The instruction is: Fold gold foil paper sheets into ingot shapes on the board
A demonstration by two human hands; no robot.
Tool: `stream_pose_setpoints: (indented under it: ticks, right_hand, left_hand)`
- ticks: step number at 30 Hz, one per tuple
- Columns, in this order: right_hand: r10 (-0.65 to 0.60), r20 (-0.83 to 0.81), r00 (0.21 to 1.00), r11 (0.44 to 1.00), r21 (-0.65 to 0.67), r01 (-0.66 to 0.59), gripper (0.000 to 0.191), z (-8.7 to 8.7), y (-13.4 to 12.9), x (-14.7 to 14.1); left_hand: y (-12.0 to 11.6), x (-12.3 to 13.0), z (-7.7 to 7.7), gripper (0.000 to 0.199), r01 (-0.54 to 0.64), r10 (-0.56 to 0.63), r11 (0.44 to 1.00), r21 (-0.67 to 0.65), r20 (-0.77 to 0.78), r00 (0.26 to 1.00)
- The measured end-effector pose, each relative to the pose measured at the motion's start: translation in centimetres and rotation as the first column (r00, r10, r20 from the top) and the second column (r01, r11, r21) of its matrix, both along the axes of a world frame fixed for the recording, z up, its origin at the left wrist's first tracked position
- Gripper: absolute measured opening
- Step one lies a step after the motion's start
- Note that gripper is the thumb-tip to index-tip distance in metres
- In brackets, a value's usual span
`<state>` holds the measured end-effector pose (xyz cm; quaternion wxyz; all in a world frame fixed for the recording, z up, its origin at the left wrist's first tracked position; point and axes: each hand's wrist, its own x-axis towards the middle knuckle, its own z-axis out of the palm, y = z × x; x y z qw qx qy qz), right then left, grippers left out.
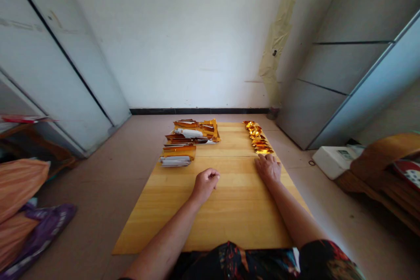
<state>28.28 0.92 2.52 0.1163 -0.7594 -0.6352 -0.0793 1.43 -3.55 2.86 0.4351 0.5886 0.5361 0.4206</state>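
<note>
My left hand [206, 181] is over the middle of the wooden table, its fingers curled closed, and nothing shows in them. At the table's right edge, my right hand [269, 169] lies palm down with fingers stretched forward and partly spread. Its fingertips are at the near end of a row of shiny folded gold foil pieces [257, 136]; whether they touch the nearest one I cannot tell. At the far left lie stacks of gold-and-white paper sheets: a larger pile [197, 131] behind and a smaller stack [177, 155] in front, white edges toward me.
The wooden table [210, 223] stands before a white wall [197, 43]. A grey cabinet [334, 61] is at right, with a white box [331, 161] and wooden chair [383, 170] on the floor. Orange and purple bags [42, 232] lie at left.
</note>
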Motion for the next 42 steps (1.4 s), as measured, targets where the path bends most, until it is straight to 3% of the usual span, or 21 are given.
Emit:
stream_pose_setpoints:
  ticks: [3,6,10,14,17,20,22,26,29,31,34,37,40,42]
  right_hand:
    - [0.152,-0.017,0.988,0.988,0.042,-0.151,0.027,-0.4,-0.6,-1.3]
    - [0.311,-0.048,0.949,0.947,0.098,-0.305,0.023,-0.8,-0.9,-3.5]
    - [0.428,-0.08,0.9,0.897,0.164,-0.411,0.02,-1.1,-0.9,-6.8]
    - [0.493,-0.063,0.868,0.863,0.165,-0.478,0.02,-1.1,-1.3,-8.8]
    - [0.523,-0.016,0.852,0.845,0.143,-0.516,0.023,-1.1,-1.6,-9.1]
    - [0.531,0.005,0.847,0.841,0.12,-0.528,0.024,-1.1,-1.7,-9.0]
    - [0.537,0.005,0.844,0.839,0.104,-0.534,0.025,-1.1,-1.7,-9.0]
    - [0.536,-0.029,0.844,0.842,0.083,-0.532,0.027,-0.9,-1.8,-9.1]
    - [0.541,-0.096,0.835,0.84,0.104,-0.533,0.023,-0.9,-1.8,-9.0]
    - [0.571,-0.179,0.801,0.82,0.165,-0.548,0.02,-1.2,-1.8,-8.7]
    - [0.633,-0.328,0.702,0.774,0.288,-0.563,0.029,-1.7,-1.8,-8.2]
    - [0.677,-0.397,0.619,0.736,0.384,-0.558,0.038,-1.9,-2.2,-8.0]
    - [0.776,-0.347,0.526,0.63,0.442,-0.638,0.049,-1.7,-3.0,-8.3]
    - [0.835,-0.319,0.449,0.549,0.439,-0.711,0.05,-1.3,-3.6,-8.7]
  left_hand:
    - [1.1,-3.4,2.8,0.015,-0.114,0.224,0.925,0.362,-0.278,0.934]
    - [2.8,-7.3,5.9,0.02,-0.073,0.398,0.856,0.512,-0.562,0.725]
    - [4.7,-9.3,7.6,0.028,0.032,0.293,0.938,0.345,-0.838,0.46]
    - [5.5,-8.7,7.0,0.027,0.036,0.114,0.99,0.135,-0.934,0.339]
    - [5.7,-8.7,6.3,0.033,-0.021,0.132,0.991,0.133,-0.934,0.331]
    - [5.9,-9.3,5.8,0.031,0.001,0.231,0.969,0.246,-0.911,0.343]
    - [6.0,-9.8,5.7,0.029,0.047,0.362,0.913,0.405,-0.86,0.36]
    - [5.7,-9.9,6.3,0.024,0.066,0.583,0.738,0.672,-0.683,0.44]
    - [4.3,-8.2,7.2,0.018,0.101,0.586,0.658,0.746,-0.591,0.555]
    - [2.8,-6.3,7.2,0.018,0.144,0.535,0.642,0.753,-0.574,0.62]
    - [0.7,-3.1,5.6,0.021,0.233,0.403,0.688,0.687,-0.629,0.665]
    - [-0.9,-0.3,2.9,0.024,0.305,0.237,0.796,0.524,-0.732,0.639]
    - [-1.9,1.8,0.9,0.026,0.308,0.125,0.878,0.365,-0.798,0.59]
    - [-2.3,2.8,0.3,0.027,0.267,0.069,0.923,0.277,-0.803,0.592]
